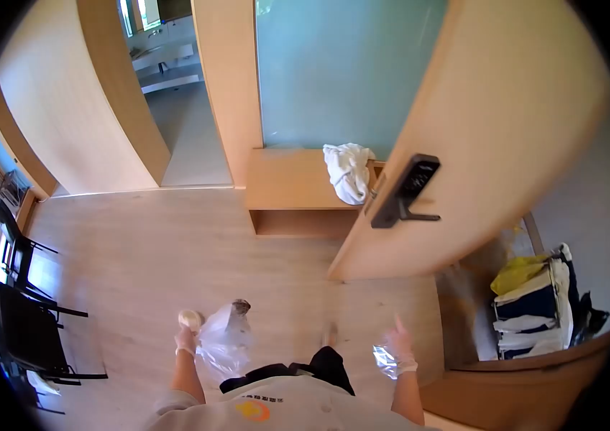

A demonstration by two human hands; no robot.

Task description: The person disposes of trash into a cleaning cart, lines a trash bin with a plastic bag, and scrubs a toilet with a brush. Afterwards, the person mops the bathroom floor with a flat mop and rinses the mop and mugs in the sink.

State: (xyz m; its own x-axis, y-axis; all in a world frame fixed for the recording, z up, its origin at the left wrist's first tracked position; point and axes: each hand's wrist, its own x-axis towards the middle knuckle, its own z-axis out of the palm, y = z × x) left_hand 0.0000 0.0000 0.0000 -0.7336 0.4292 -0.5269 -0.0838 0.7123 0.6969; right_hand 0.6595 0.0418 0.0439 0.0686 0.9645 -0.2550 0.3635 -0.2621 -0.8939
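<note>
My left hand (185, 339), in a thin pale glove, is closed at the lower left. A round cream-coloured thing (190, 319) shows at its fingertips; its kind is unclear. Beside that hand hangs a clear plastic bag (224, 343) with something dark at its far end. My right hand (402, 346), also gloved, points one finger forward. A shiny, crinkled plastic packet (385, 361) is at its palm, apparently held by the other fingers, which are partly hidden.
An open wooden door (492, 136) with a black handle lock (409, 192) stands ahead right. White cloth (349, 172) lies on a low wooden bench (294, 183). A cart with folded linens (531, 309) is beyond the door. Black chairs (28, 330) line the left; a bathroom doorway (193, 136) opens ahead.
</note>
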